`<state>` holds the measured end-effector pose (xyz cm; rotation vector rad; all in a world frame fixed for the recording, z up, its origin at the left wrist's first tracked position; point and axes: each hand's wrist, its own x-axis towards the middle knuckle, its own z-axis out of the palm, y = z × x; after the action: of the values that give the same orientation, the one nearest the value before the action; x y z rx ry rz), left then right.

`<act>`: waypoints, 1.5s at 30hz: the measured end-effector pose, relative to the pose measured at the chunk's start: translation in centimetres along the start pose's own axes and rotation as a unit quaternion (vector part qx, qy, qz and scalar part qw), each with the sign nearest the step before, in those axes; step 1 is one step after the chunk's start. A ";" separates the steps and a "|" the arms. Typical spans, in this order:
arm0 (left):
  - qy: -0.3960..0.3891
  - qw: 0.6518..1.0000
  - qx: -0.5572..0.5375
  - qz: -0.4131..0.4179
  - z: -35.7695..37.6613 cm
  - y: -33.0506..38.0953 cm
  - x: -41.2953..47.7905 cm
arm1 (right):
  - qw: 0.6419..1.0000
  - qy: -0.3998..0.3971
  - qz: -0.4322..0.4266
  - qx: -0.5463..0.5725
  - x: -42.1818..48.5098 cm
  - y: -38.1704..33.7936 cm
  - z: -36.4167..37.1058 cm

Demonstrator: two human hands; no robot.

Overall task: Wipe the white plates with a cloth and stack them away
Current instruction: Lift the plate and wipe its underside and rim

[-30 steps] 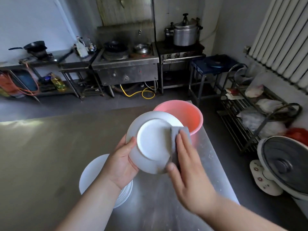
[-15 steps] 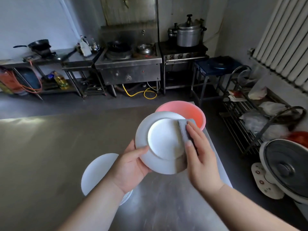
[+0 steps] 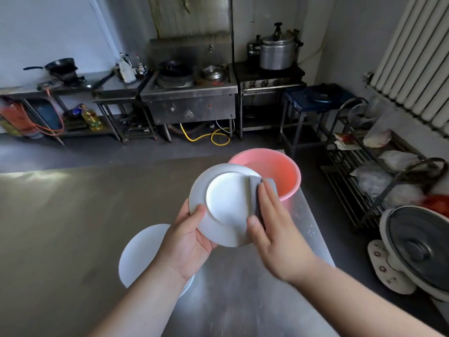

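Observation:
I hold a white plate (image 3: 224,203) tilted up in front of me, its underside facing me. My left hand (image 3: 187,242) grips its lower left rim, thumb on the back. My right hand (image 3: 274,227) presses a grey cloth (image 3: 257,190) flat against the plate's right edge, fingers spread over it. Below my left forearm a stack of white plates (image 3: 143,251) rests on the steel table (image 3: 73,227), partly hidden by the arm.
A pink plastic basin (image 3: 279,171) stands at the table's far right corner, just behind the held plate. To the right of the table are a wire rack (image 3: 364,181) with bags and a floor fan (image 3: 418,249). Stoves line the far wall.
The plate and both hands have shifted slightly right and up in view. My right hand and the cloth slid along the plate's right edge, up and then back down a little.

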<state>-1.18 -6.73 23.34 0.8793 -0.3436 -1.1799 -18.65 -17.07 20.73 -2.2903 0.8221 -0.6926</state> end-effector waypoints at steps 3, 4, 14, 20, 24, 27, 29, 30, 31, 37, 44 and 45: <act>-0.001 1.000 -0.011 0.020 0.5 0.0 0.3 | 0.999 0.048 0.002 -0.013 2.3 0.1 -1.5; -0.004 1.000 -0.014 0.023 0.8 -0.2 0.4 | 0.998 0.059 -0.008 -0.009 1.6 -0.2 -0.9; -0.051 0.997 0.003 -0.057 0.5 0.7 0.9 | 0.978 0.131 -0.010 0.164 3.2 1.1 -3.4; -0.024 0.999 -0.026 -0.008 1.5 -0.3 0.8 | 0.999 0.042 0.009 0.019 -1.6 -1.7 1.2; -0.006 0.999 -0.035 0.019 2.6 -1.9 0.2 | 0.999 0.004 0.052 0.016 -2.1 -2.0 2.9; -0.013 0.999 -0.027 0.043 3.6 -2.1 0.2 | 0.993 0.068 0.101 0.005 1.8 -0.4 1.4; -0.005 0.998 -0.031 0.052 4.3 -2.2 0.3 | 0.992 0.054 0.093 -0.061 1.8 -1.1 1.9; 0.003 0.998 -0.033 0.052 4.5 -2.4 0.5 | 0.993 0.029 0.070 -0.093 0.8 -2.0 2.5; 0.010 0.998 -0.035 0.049 4.4 -2.7 0.6 | 0.993 0.005 0.044 -0.105 -0.6 -3.0 3.2; -0.021 0.999 -0.003 0.036 3.8 -3.2 -0.1 | 0.994 0.092 0.047 0.021 0.0 -2.0 2.6; -0.077 0.995 0.052 -0.031 -0.4 -1.0 -2.0 | 0.976 -0.024 0.213 0.027 1.5 -0.2 -5.2; -0.071 0.995 0.061 -0.044 -1.3 -0.9 -2.0 | 0.976 -0.084 0.199 -0.027 1.2 -0.1 -5.8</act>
<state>-1.66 -4.46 22.28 0.9249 -0.5010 -1.3173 -21.54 -19.93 25.10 -2.1035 1.1813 -0.2946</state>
